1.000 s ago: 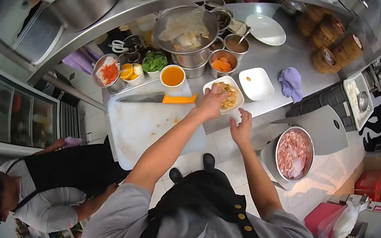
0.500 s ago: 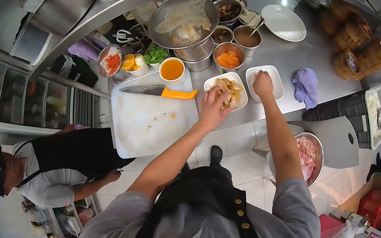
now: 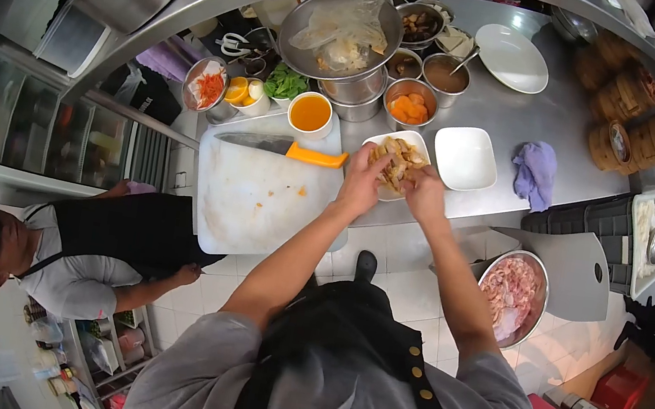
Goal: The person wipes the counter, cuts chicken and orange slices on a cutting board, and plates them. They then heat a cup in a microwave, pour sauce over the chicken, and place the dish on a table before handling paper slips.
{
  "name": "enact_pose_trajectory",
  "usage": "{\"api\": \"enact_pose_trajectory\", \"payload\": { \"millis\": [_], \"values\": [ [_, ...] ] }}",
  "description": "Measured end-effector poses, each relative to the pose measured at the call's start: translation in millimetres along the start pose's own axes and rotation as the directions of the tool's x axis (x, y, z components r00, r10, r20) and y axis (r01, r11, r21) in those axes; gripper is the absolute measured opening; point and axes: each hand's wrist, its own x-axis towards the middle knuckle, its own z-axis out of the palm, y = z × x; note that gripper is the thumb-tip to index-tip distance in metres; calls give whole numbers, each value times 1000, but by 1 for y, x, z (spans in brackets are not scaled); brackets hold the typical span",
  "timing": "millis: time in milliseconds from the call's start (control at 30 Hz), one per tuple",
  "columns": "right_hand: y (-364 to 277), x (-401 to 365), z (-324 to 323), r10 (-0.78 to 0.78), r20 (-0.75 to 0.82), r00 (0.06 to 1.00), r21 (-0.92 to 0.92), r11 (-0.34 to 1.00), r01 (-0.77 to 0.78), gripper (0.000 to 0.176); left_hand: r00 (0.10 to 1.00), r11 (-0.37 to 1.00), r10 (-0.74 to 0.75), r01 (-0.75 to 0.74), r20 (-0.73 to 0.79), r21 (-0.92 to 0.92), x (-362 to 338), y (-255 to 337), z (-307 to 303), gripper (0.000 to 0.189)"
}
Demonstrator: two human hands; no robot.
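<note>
Left hand [image 3: 362, 180] and right hand [image 3: 424, 192], grip closed on fried pieces [image 3: 396, 160] in dish [image 3: 420, 139] lying lengthwise away.

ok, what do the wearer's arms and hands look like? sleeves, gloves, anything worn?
Left hand and right hand are bare, no gloves or watch visible. Short grey sleeves end above the elbows, forearms uncovered. Black apron with gold-coloured buttons.

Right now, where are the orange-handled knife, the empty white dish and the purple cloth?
orange-handled knife [image 3: 315, 155], head view, on its orange handle.
empty white dish [image 3: 465, 158], head view, on its bare middle.
purple cloth [image 3: 535, 173], head view, on its crumpled middle.
</note>
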Motion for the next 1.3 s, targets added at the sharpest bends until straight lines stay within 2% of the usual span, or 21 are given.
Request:
{"api": "enact_pose_trajectory", "payload": {
  "millis": [100, 167, 200, 233, 300, 400, 433, 467, 600, 633, 700, 733, 800, 833, 867, 900, 967, 1067, 1133, 1233, 1300],
  "values": [
    [7, 0, -1, 41, 75, 996, 8, 999, -41, 23, 976, 966, 219, -216, -9, 144, 10, 21, -4, 55],
    [22, -1, -17, 39, -2, 999, -99, 994, -39, 34, 987, 937, 68, -113, 143, 331, 10, 27, -1, 49],
    [47, 8, -35, 272, -46, 961, -33, 961, -274, 40, 992, 932, 42, -81, 116, 353, 11, 24, 1, 51],
    [95, 16, -59, 185, -132, 974, -28, 981, -191, 37, 997, 926, 4, -35, 81, 376, 10, 19, 2, 53],
    [160, 44, -123, 196, -245, 949, -320, 908, -271, 40, 998, 950, 52, -36, -42, 309, -8, 34, -8, 64],
    [236, 74, -162, 74, -310, 948, -833, 459, -308, 57, 995, 987, 29, -13, -94, 162, -59, 50, -31, 74],
    [268, 77, -167, 48, -142, 989, -804, 577, -143, 55, 994, 996, 36, -27, -100, 90, -78, 46, -39, 73],
    [348, 82, -162, 201, -72, 977, -653, 731, -198, 52, 994, 999, 52, -51, -99, 18, -96, 40, -47, 73],
    [305, 82, -184, 364, -131, 922, -540, 754, -374, 33, 926, 761, -378, 299, -19, -576, -143, -18, -91, 64],
    [287, 76, -193, 366, -157, 917, -542, 745, -390, 33, 935, 763, -356, 284, -10, -580, -138, -14, -117, 64],
    [191, 66, -193, 321, -63, 945, 56, 946, -318, 26, 794, 379, -532, 533, 293, -757, -122, 18, -164, 64],
    [77, 52, -178, 362, 1, 932, 297, 890, -346, 24, 795, 364, -529, 528, 296, -767, -115, 26, -164, 64],
    [-67, 21, -128, 379, 294, 878, 402, 784, -473, 30, 781, -97, -366, 509, 506, -855, -99, 38, -155, 58],
    [-39, -12, -70, 312, 233, 921, 261, 892, -368, 35, 756, -324, -315, 483, 574, -814, -99, 38, -139, 54],
    [-107, -16, -50, 178, 567, 804, 261, 888, -380, 35, 763, -332, -306, 475, 569, -815, -104, 33, -120, 54],
    [-150, -28, -23, -106, 455, 884, 433, 894, -115, 30, 820, -286, -337, 380, 464, -880, -106, 23, -103, 50],
    [-194, -31, -8, -194, 328, 925, 338, 938, 77, 24, 831, -279, -440, 233, 340, -931, -118, 10, -112, 38],
    [-188, -14, 31, -140, 291, 946, 222, 972, 76, 26, 713, -447, -565, 159, 416, -880, -149, -18, -166, 33],
    [-164, 9, 76, -346, 271, 898, -108, 916, 386, 26, 758, -366, -596, 38, 266, -930, -181, -59, -183, 32],
    [-159, 33, 111, -312, 387, 868, -158, 905, 395, 29, 705, -358, -663, -2, 252, -934, -214, -58, -255, 37],
    [-160, 32, 114, -269, 391, 880, -163, 921, 354, 30, 742, -272, -668, -169, 59, -947, -243, -47, -306, 42]
  ]
}}
